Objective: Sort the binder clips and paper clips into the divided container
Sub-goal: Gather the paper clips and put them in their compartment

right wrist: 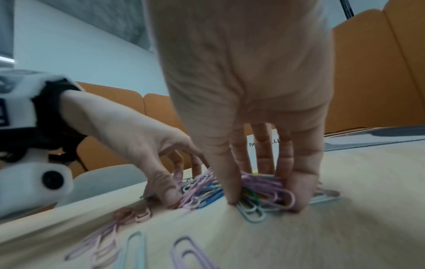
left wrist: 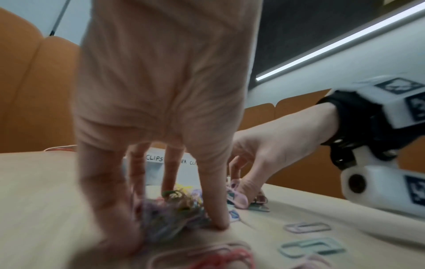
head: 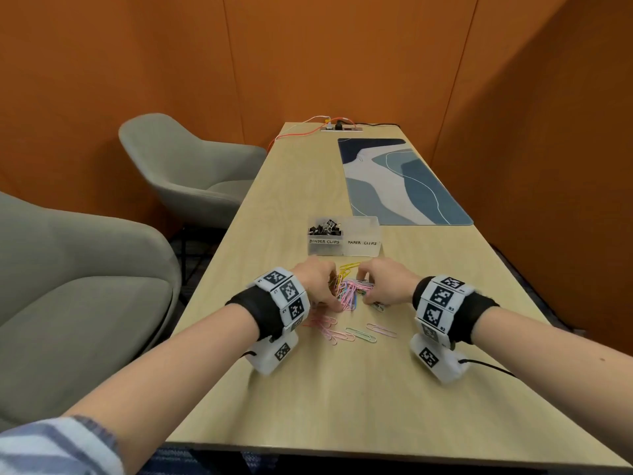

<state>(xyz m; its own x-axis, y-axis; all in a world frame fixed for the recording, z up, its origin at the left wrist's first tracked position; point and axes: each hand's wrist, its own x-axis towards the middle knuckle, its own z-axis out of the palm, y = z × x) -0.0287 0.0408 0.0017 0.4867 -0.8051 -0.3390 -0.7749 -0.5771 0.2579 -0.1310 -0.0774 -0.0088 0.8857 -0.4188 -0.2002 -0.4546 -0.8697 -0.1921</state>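
Your left hand (head: pixel 317 282) and right hand (head: pixel 383 284) cup the heap of pastel wire paper clips (head: pixel 347 289) just before the clear divided plastic container (head: pixel 343 240), fingers curled round it. Light, slippery, tangle-prone: scoop from underneath.

Container (head: pixel 343 242) blocks ahead (mat (head: pixel 400 180) beyond); sides free.

Both hands (head: pixel 317 281) (head: pixel 382 282) down (fingers (right wrist: pixel 230 191) curled)
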